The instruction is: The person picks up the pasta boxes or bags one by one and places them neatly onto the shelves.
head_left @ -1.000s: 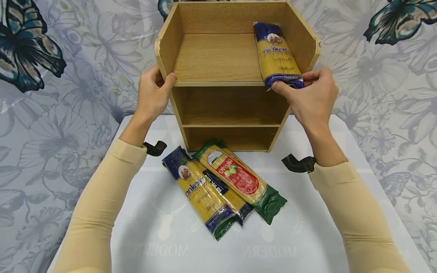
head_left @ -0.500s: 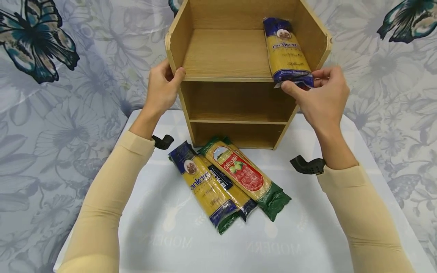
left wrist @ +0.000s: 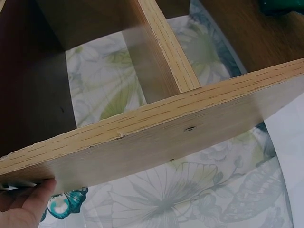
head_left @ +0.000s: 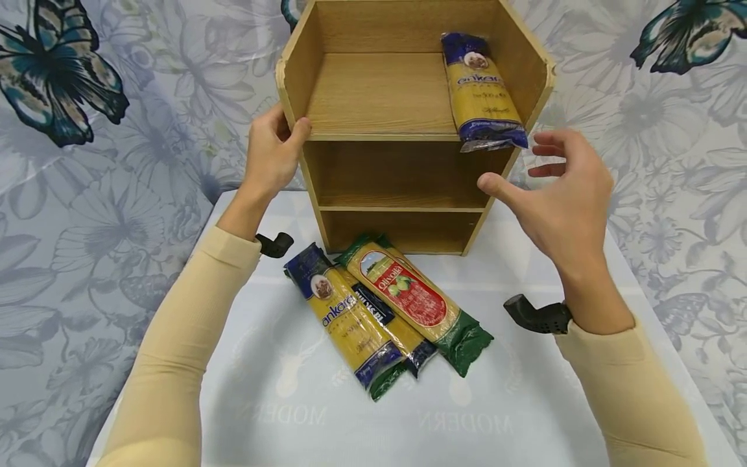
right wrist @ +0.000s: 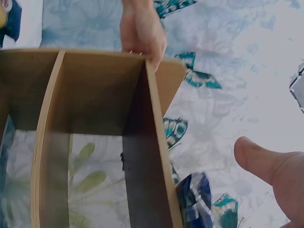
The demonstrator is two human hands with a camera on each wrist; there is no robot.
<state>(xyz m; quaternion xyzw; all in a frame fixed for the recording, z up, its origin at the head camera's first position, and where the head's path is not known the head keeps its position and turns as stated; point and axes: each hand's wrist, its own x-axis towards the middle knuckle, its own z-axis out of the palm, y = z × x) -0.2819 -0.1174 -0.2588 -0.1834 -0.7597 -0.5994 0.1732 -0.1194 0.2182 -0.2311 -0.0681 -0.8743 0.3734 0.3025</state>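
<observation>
Floral bkgd (head_left: 128, 214) w/ teal butterflies (head_left: 61, 71) upper L & upper R of frame; white bench (head_left: 362, 441) below. Yellow/blue ankara pack (head_left: 483, 91) lies on top shelf of wooden unit (head_left: 379, 97), upper R of centre, by its R wall, near end poking past front edge. R hand (head_left: 563, 194) just beside that end: grip spread, thumb apart from fingers, holding nothing. L hand (head_left: 271, 155), upper L of centre: grip pinching unit's L side wall, thumb in front, fingertips mostly hidden behind. Lower centre, on bench in front of unit: 2nd ankara pack (head_left: 344, 324), dark-label pack (head_left: 373, 305) partly covered, green-ended Olivoila pack (head_left: 408, 292), all slanting down to R, overlapping. Blk wrist mounts (head_left: 537, 316) at both cuffs.
</observation>
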